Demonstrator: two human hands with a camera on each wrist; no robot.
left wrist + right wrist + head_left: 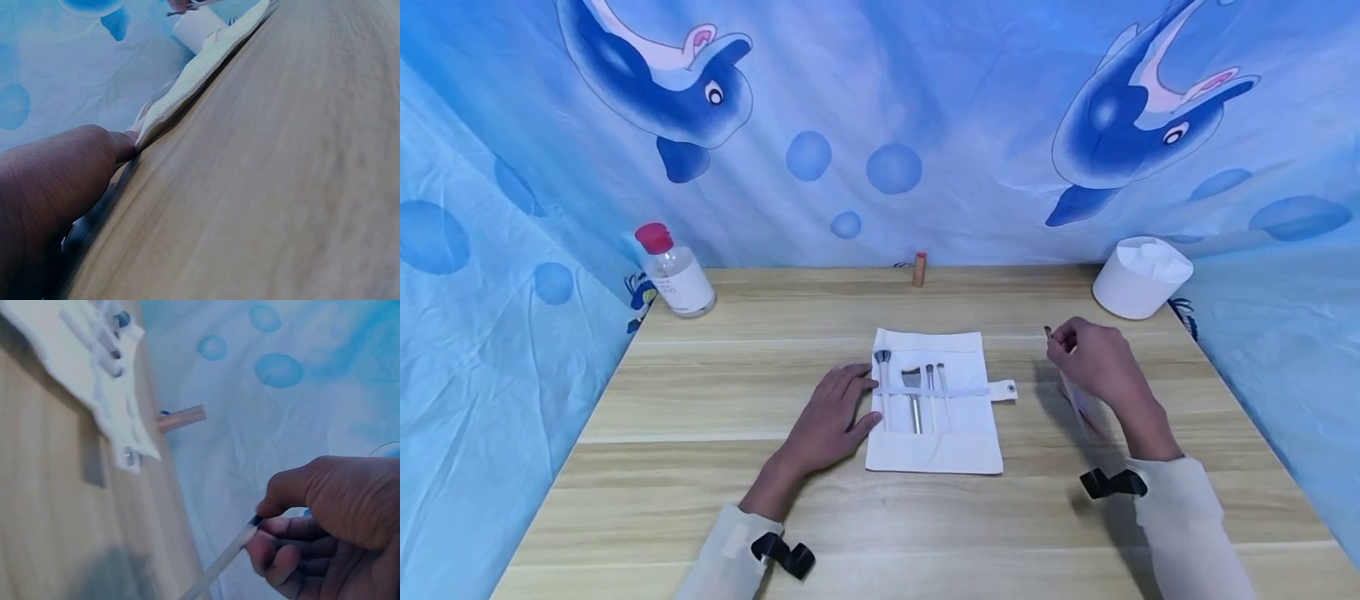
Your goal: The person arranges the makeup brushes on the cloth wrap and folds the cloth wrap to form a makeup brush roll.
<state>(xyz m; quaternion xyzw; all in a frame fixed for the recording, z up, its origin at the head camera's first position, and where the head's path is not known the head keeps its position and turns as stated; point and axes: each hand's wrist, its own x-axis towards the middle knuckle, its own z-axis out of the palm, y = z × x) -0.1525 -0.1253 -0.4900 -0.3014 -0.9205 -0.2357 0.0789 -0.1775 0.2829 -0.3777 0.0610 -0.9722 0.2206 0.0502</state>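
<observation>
A white fabric makeup brush roll (936, 455) lies unfolded at the middle of the table, with several brushes, such as a flat brush (912, 380), tucked under its strap. My left hand (829, 417) rests at the roll's left edge with fingers extended; in the left wrist view the thumb touches the fabric's edge. To the right of the roll, above the table, my right hand (1093, 358) pinches a thin makeup brush (215, 569) close to its dark bristle end. The pale handle slants down from the fingers. A pinkish item under that hand is partly hidden and unclear.
A clear bottle (683, 283) with a red cap stands at the back left. A small orange-brown tube (919, 270) stands at the back middle, and a white tissue roll (1131, 283) at the back right. Blue curtains border the table.
</observation>
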